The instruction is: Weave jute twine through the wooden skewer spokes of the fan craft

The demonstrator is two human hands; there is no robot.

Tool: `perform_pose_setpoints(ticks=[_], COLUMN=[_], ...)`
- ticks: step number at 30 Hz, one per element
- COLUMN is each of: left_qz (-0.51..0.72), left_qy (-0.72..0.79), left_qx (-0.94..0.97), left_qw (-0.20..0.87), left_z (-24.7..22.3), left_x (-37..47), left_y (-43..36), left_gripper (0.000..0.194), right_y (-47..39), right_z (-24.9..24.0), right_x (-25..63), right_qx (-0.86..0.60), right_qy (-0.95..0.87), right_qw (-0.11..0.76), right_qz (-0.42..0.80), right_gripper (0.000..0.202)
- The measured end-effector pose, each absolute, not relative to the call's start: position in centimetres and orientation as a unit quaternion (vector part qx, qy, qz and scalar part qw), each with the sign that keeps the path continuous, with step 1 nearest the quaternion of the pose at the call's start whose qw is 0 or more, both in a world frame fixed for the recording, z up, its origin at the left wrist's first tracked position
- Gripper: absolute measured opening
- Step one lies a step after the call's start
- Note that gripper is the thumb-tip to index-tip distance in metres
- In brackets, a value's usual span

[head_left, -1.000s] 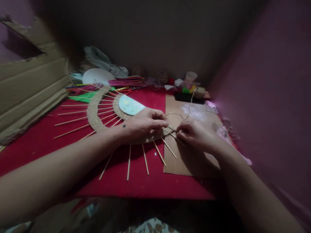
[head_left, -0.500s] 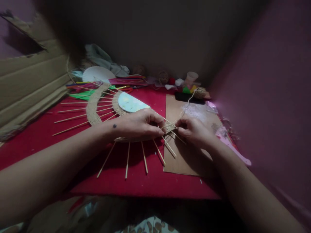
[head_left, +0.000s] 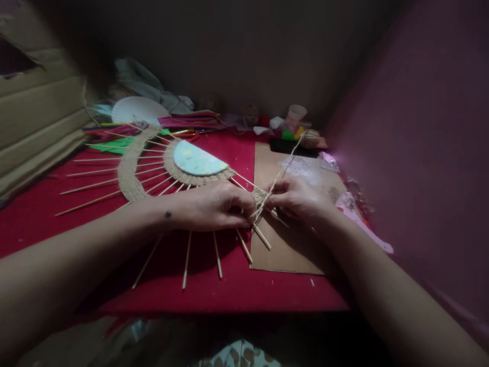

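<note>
A half-round woven twine piece [head_left: 133, 165] lies on the table, with thin wooden sticks [head_left: 186, 260] fanning out from a pale blue half-disc [head_left: 198, 159] at its middle. Bands of twine run across the sticks. My left hand [head_left: 221, 204] rests over the outer band, its fingers pinched on the piece near the right end and hiding part of it. Close beside it, my right hand [head_left: 296, 199] pinches the twine [head_left: 282, 172] at the last sticks. This strand stretches up to a twine ball [head_left: 310, 138] at the back right.
Under the right end lies a cardboard sheet [head_left: 263, 257] on the red cloth [head_left: 160, 300]. Pink scissors-like handles [head_left: 357, 219] sit at the right edge by the wall. Along the back are a white paper plate [head_left: 139, 109], coloured strips [head_left: 191, 121] and a plastic cup [head_left: 296, 116].
My right hand has shifted slightly left, against the left fingertips. The twine now crosses in front of the band's right end and runs straighter to the ball. The view has shifted a little.
</note>
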State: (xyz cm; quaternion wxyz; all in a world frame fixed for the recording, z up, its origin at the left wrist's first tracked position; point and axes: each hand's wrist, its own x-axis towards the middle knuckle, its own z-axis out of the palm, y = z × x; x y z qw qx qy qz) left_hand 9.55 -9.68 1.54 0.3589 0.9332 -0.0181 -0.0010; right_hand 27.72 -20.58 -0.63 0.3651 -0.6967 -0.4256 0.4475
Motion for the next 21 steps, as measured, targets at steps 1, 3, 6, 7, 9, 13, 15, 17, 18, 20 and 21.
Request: perform_pose_setpoints(ticks=[1, 3, 6, 7, 9, 13, 15, 17, 18, 20, 21], left_qz=[0.006, 0.007, -0.004, -0.006, 0.001, 0.040, 0.065, 0.095, 0.109, 0.129, 0.139], left_qy=[-0.029, -0.042, -0.048, -0.048, -0.042, -0.024, -0.037, -0.066, -0.083, -0.106, -0.113], left_qx=[0.936, 0.940, 0.940, 0.939, 0.935, 0.924, 0.923, 0.935, 0.945, 0.964, 0.970], left_qw=[0.349, 0.338, 0.338, 0.341, 0.351, 0.379, 0.377, 0.336, 0.298, 0.208, 0.165], left_z=[1.5, 1.5, 1.6, 1.6, 1.8, 1.9, 1.8, 1.3, 0.9, 0.1, -0.3], left_x=[9.6, 9.5, 9.5, 9.5, 9.5, 9.7, 9.7, 9.5, 9.4, 9.0, 8.9], left_y=[-9.8, -10.1, -10.1, -10.2, -10.4, -12.1, -13.3, -14.7, -15.4, -16.8, -17.5], left_gripper=[0.013, 0.012, 0.013, 0.013, 0.013, 0.014, 0.014, 0.016, 0.018, 0.022, 0.023], right_y=[-20.5, -20.3, -20.2, -20.2, -20.3, -20.5, -20.5, -20.4, -20.3, -20.1, -20.0], right_z=[-0.7, -0.9, -1.0, -0.9, -0.7, -0.1, -0.1, -0.5, -0.8, -1.4, -1.5], right_x=[27.6, 27.6, 27.6, 27.5, 27.4, 26.9, 26.9, 27.1, 27.2, 27.4, 27.5], right_qx=[-0.701, -0.702, -0.695, -0.693, -0.699, -0.717, -0.714, -0.700, -0.688, -0.665, -0.658], right_qy=[-0.433, -0.447, -0.467, -0.475, -0.484, -0.464, -0.439, -0.423, -0.420, -0.417, -0.416], right_qw=[0.361, 0.355, 0.348, 0.344, 0.339, 0.347, 0.363, 0.382, 0.393, 0.412, 0.420], right_qz=[0.438, 0.426, 0.423, 0.419, 0.402, 0.387, 0.406, 0.430, 0.443, 0.462, 0.467], right_gripper=[0.016, 0.019, 0.020, 0.020, 0.020, 0.021, 0.021, 0.020, 0.020, 0.020, 0.021])
